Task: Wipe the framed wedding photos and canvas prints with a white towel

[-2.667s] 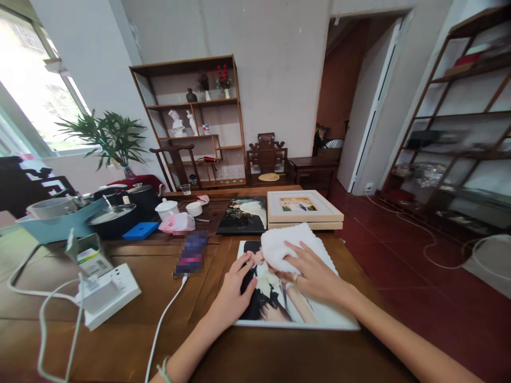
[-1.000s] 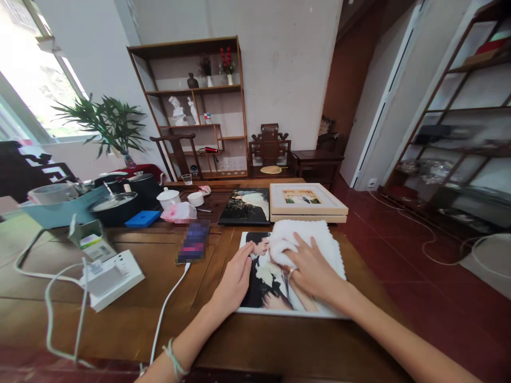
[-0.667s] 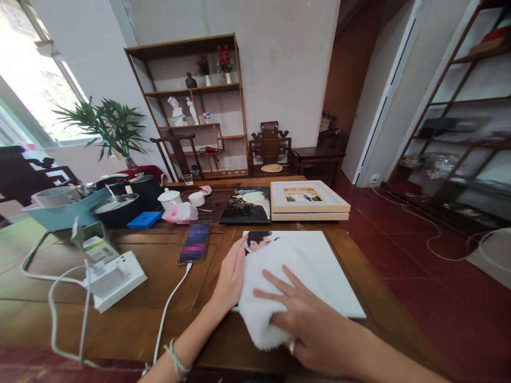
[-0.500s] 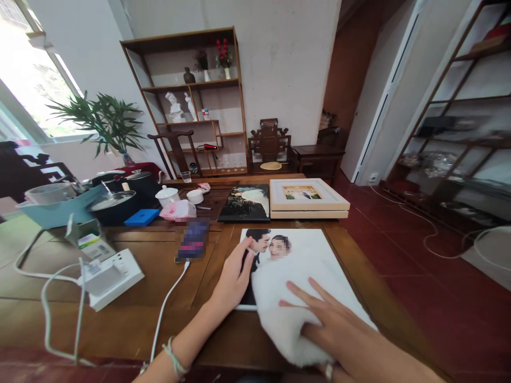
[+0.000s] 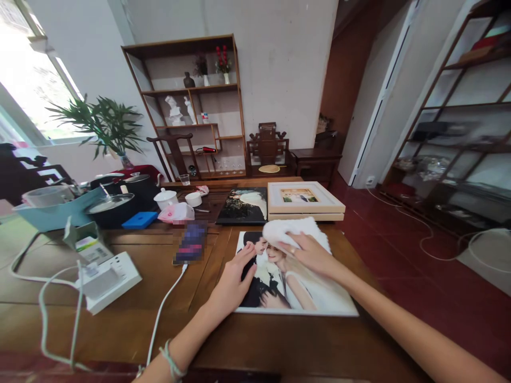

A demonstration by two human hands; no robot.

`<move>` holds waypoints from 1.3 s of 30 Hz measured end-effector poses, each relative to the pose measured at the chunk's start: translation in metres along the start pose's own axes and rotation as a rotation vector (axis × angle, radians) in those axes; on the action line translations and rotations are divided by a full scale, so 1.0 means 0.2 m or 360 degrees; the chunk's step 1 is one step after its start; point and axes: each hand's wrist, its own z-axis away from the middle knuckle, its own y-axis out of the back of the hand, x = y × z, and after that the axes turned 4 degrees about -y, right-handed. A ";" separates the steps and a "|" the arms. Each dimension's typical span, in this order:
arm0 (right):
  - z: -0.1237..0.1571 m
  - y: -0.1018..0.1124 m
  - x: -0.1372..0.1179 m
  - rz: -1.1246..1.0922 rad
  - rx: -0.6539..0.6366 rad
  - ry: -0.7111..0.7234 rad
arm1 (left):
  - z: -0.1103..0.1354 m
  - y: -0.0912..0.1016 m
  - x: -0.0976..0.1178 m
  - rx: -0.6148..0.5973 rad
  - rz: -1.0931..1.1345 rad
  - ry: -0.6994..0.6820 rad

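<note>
A large wedding photo panel (image 5: pixel 287 306) lies flat on the wooden table, showing a couple in a dark suit and a white dress. My left hand (image 5: pixel 236 276) rests on the panel's left edge with its fingers stretched out, holding nothing. Across the panel's far part is a fluffy white cloth (image 5: pixel 295 229). My right hand (image 5: pixel 309 252) presses on this cloth and grips it, its fingertips partly sunk in the pile. The cloth and the right forearm cover the panel's upper right.
Behind the panel lie a dark photo panel (image 5: pixel 244 205) and a cream picture frame (image 5: pixel 305 213). To the left are a phone (image 5: pixel 190 242) on a white cable, an opened white box (image 5: pixel 114 282), a blue box (image 5: pixel 139 219), a lidded white cup (image 5: pixel 165 198) and dark pots (image 5: pixel 112 207).
My right hand has pushed the cloth away from me, from the panel's near right part to its far edge, uncovering the lower picture. My left hand stays nearly in place.
</note>
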 end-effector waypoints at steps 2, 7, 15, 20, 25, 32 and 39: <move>-0.13 -0.07 -0.06 -0.0075 -0.0109 0.0059 | 0.00 0.00 0.00 0.0006 -0.0005 -0.0020; -0.30 -0.15 -0.15 -0.0058 -0.0197 0.0148 | -0.01 0.01 0.00 0.0025 -0.0040 -0.0008; 0.00 0.04 0.08 0.0124 -0.0127 0.0047 | -0.01 0.01 0.01 -0.0010 0.0018 0.0011; 0.16 0.13 0.27 0.0336 0.0007 -0.0365 | -0.01 0.00 0.00 0.0056 0.0043 0.0029; 0.17 0.16 0.27 0.0425 -0.0043 -0.0176 | -0.01 -0.01 -0.01 0.0120 0.0085 0.0067; 0.44 0.07 0.09 0.0632 -0.0216 0.0101 | -0.01 -0.02 -0.03 0.0058 0.0064 0.0121; 0.67 0.01 -0.01 0.0508 -0.0442 0.0504 | 0.00 -0.03 -0.06 0.0002 0.0090 0.0093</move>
